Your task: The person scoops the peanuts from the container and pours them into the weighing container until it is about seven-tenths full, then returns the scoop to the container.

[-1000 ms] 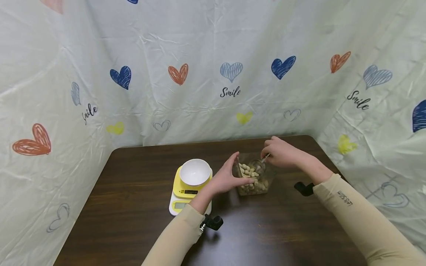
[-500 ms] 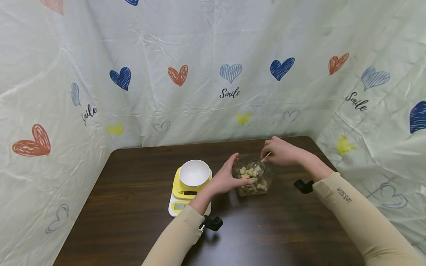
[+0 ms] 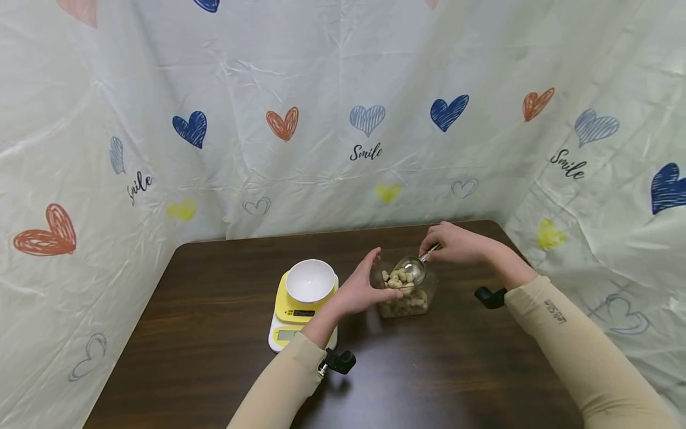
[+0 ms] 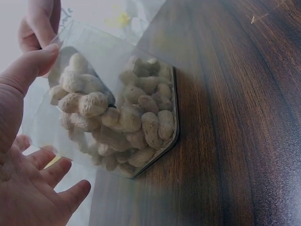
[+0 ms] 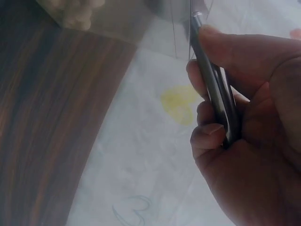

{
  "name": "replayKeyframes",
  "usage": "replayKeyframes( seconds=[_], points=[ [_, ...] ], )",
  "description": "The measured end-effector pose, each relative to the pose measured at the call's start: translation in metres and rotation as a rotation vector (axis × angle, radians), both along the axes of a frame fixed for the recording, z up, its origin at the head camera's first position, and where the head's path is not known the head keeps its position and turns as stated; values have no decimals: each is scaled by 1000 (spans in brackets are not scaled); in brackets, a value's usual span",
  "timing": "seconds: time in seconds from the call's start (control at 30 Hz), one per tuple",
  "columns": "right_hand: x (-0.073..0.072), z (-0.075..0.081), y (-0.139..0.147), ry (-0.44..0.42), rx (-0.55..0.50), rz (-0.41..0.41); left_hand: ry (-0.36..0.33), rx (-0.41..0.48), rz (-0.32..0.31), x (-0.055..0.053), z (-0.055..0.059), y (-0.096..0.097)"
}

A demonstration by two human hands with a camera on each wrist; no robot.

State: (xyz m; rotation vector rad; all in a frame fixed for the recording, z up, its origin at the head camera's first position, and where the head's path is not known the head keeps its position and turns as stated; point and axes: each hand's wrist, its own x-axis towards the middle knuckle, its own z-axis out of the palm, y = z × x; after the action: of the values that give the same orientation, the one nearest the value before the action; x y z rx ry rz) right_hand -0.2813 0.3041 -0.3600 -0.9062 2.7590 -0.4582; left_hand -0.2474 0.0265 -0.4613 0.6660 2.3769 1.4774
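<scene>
A clear box (image 4: 110, 40) holds unshelled peanuts (image 4: 131, 115) on the table. My left hand (image 3: 360, 292) grips its near-left side by the rim, thumb on one wall and fingers spread along another. In my right hand (image 3: 457, 244) is the handle of a metal scoop (image 3: 415, 266); the right wrist view has fingers and thumb curled round the grey handle (image 5: 217, 96). The scoop's bowl is inside the box, tilted down to the left, with peanuts heaped at its mouth. Part of that bowl is hidden behind peanuts in the left wrist view.
Left of the box is a yellow and white kitchen scale (image 3: 281, 308), bearing a white bowl (image 3: 311, 280). My left forearm overlaps the scale's near corner. The dark wooden table (image 3: 214, 322) is bordered by a white curtain (image 3: 321, 196) printed with hearts.
Within the box, the scoop has tilted and come up slightly, and peanuts have gathered at its mouth. My left hand keeps its hold on the box. The scale and bowl stay put.
</scene>
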Motion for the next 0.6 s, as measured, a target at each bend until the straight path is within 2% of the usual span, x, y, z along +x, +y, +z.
replayKeyframes(
  seconds=[0.17,0.33,0.43,0.6],
  points=[
    [-1,3,3,-26,-14,-16,-3,8,-4,0,-1,0],
    [0,7,11,-156,-103,-46,-18,14,-14,3,1,-1],
    [-2,7,12,-209,-117,-44,-18,11,-14,3,1,-1],
    [-6,4,7,-188,-80,-24,-11,13,-17,1,0,-2]
  ],
)
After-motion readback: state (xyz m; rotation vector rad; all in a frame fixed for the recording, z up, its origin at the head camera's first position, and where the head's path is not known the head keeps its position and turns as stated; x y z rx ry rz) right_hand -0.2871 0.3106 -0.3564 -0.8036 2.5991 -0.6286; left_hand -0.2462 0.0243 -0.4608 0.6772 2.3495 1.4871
